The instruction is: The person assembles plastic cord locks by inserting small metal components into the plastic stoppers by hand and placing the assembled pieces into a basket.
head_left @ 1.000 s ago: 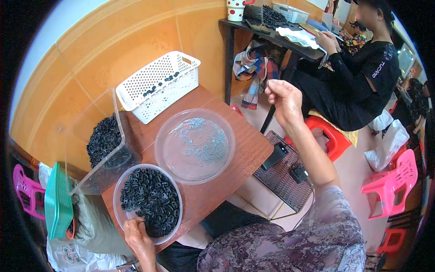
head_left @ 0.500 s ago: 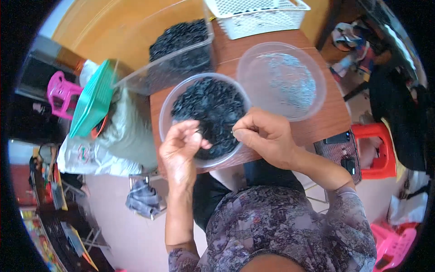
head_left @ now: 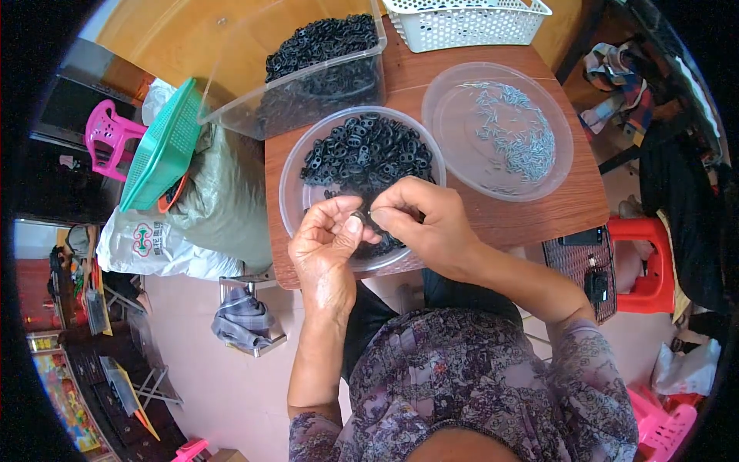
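My left hand (head_left: 327, 245), palm turned up, pinches a small black plastic part (head_left: 360, 219) between thumb and fingers, mostly hidden by them. Close against it, my right hand (head_left: 435, 227) is closed in a pinch; a tiny thin metal pin (head_left: 370, 213) seems to stick out at its fingertips. Both hands are over the near side of a round clear tub (head_left: 285, 185) holding a heap of black two-holed plastic parts (head_left: 368, 150). To the right, a round translucent lid (head_left: 450, 142) carries many small silvery pins (head_left: 527, 154).
Everything stands on a brown wooden table (head_left: 508, 223). Behind the tub is a large clear bin (head_left: 308, 83) of more black parts, with a white perforated basket (head_left: 469, 31) beside it. Sacks (head_left: 154, 246) and a green basket (head_left: 163, 146) are at left, a red stool (head_left: 654, 266) at right.
My right hand has moved left, bringing its fingertips up to those of my left hand. The whole view has shifted slightly, with the table appearing higher and farther right.
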A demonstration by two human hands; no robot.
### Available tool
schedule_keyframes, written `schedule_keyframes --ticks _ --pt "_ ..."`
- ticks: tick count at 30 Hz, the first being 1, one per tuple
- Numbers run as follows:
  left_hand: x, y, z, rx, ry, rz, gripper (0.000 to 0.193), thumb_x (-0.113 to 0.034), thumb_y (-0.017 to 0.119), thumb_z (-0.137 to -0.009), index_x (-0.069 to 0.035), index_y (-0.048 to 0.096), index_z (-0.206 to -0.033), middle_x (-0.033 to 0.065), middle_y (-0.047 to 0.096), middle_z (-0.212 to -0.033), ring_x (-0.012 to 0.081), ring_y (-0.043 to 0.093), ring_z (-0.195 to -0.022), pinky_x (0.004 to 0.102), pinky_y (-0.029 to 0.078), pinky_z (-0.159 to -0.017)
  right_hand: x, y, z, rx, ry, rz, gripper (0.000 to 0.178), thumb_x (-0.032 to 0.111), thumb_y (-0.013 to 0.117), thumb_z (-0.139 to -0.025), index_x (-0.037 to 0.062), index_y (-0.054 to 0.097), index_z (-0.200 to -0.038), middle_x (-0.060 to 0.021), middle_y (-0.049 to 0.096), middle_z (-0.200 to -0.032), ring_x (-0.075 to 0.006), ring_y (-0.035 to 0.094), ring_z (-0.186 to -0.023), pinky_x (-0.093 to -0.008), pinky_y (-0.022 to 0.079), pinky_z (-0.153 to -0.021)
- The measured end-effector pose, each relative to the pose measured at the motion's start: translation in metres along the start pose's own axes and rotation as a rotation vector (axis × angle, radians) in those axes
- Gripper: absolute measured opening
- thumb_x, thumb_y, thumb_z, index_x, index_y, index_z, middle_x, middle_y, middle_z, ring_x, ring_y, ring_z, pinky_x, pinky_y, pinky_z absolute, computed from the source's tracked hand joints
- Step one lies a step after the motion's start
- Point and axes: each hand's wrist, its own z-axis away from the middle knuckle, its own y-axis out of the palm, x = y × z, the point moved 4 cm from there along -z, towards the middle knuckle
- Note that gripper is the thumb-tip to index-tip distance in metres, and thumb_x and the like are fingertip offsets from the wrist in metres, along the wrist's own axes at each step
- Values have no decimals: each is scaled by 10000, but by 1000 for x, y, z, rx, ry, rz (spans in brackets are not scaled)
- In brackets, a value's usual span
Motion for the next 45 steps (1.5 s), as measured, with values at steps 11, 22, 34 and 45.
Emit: schedule_keyframes --ticks 11,22,34,45 --pt "3 0 2 -57 61 51 180 13 614 -769 31 550 -936 63 564 -810 128 544 -697 236 466 -669 -8 11 -1 -92 40 -283 48 33 578 -775 2 557 -745 -59 565 -701 -104 542 -605 -254 437 -539" --pt "-5 -1 8 -101 364 -195 181 44 638 -727 28 599 -903 71 586 -899 110 524 -759 232 443 -718 0 11 2 -64 32 -106 51 46 593 -768 -1 573 -765 -59 581 -705 -79 513 -616 -244 427 -546" --pt "3 -3 5 -50 176 -61 109 28 610 -766 65 572 -861 109 581 -891 111 538 -661 210 463 -619 -11 14 3 -57 -6 -161 35 21 579 -764 -5 561 -749 -57 566 -672 -86 518 -595 -242 418 -525" --pt "4 -6 9 -68 28 -36 118 -44 577 -820 52 550 -883 98 591 -732 128 556 -569 215 464 -528 -4 10 2 105 136 -197 29 25 595 -787 -2 588 -796 -3 593 -722 -25 488 -628 -186 401 -552"
